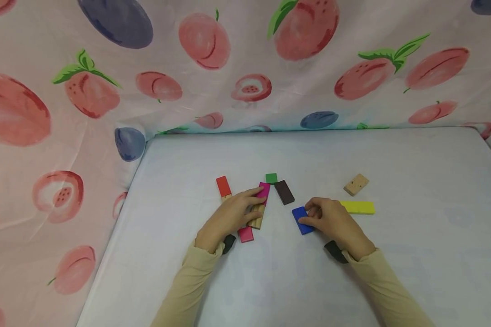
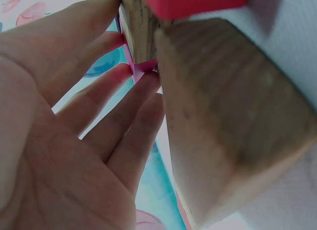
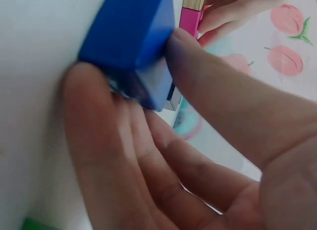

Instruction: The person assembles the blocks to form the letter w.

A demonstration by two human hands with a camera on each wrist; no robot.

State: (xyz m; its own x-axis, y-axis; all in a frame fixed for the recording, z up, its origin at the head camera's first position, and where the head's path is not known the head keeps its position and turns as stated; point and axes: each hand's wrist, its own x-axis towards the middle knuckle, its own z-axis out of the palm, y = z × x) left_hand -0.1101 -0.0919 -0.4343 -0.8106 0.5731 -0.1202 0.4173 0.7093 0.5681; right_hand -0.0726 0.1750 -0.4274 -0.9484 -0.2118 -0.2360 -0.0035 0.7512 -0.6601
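My left hand lies over a magenta block and a striped wooden block, set end to end in a slanting row. Its nearly straight fingers touch the magenta one, while the thumb is at the wooden one. Thumb and fingers of my right hand pinch a blue block at its right side. The right wrist view shows the blue block tilted between thumb and fingertip. Close under the left hand sits a pinkish-red block.
A dark brown block and a green one stand behind the magenta block. Left of them, an orange-red block meets a plain wooden one, partly hidden. To the right lie a yellow block and a speckled wooden block.
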